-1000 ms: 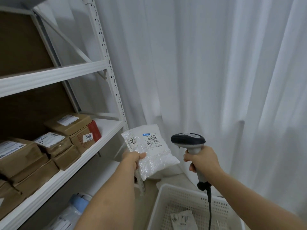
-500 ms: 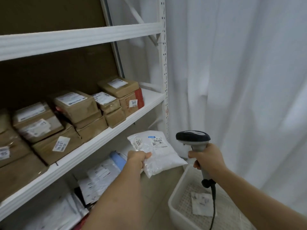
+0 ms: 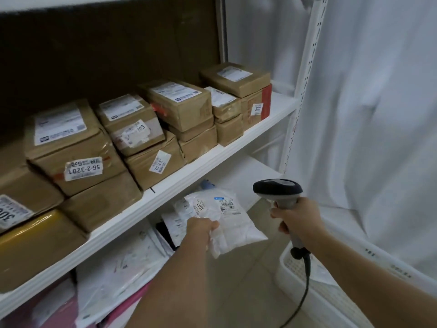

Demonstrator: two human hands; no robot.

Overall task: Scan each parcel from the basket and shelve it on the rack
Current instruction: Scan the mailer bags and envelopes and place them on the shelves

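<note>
My left hand (image 3: 201, 229) grips a white plastic parcel (image 3: 227, 221) with a barcode label and a "2011" sticker, held in front of the rack's lower bay. Just to the right of the parcel, my right hand (image 3: 295, 220) holds a grey handheld scanner (image 3: 279, 192) with a black head and a dark cable hanging down. The white rack (image 3: 179, 183) fills the left side. Its middle shelf carries several brown cardboard parcels (image 3: 179, 105). The white perforated basket (image 3: 307, 278) stands on the floor at the lower right, partly behind my right arm.
Soft white and pink mailer bags (image 3: 123, 261) lie heaped on the rack's lowest level. A white perforated upright (image 3: 305, 74) marks the rack's right end, with a white curtain (image 3: 378, 114) beyond it. Tiled floor (image 3: 248, 280) shows between rack and basket.
The view has swung left and down toward the rack, so more boxes and the lower bags show. Both hands keep their grips; the parcel now sits before the lower bay.
</note>
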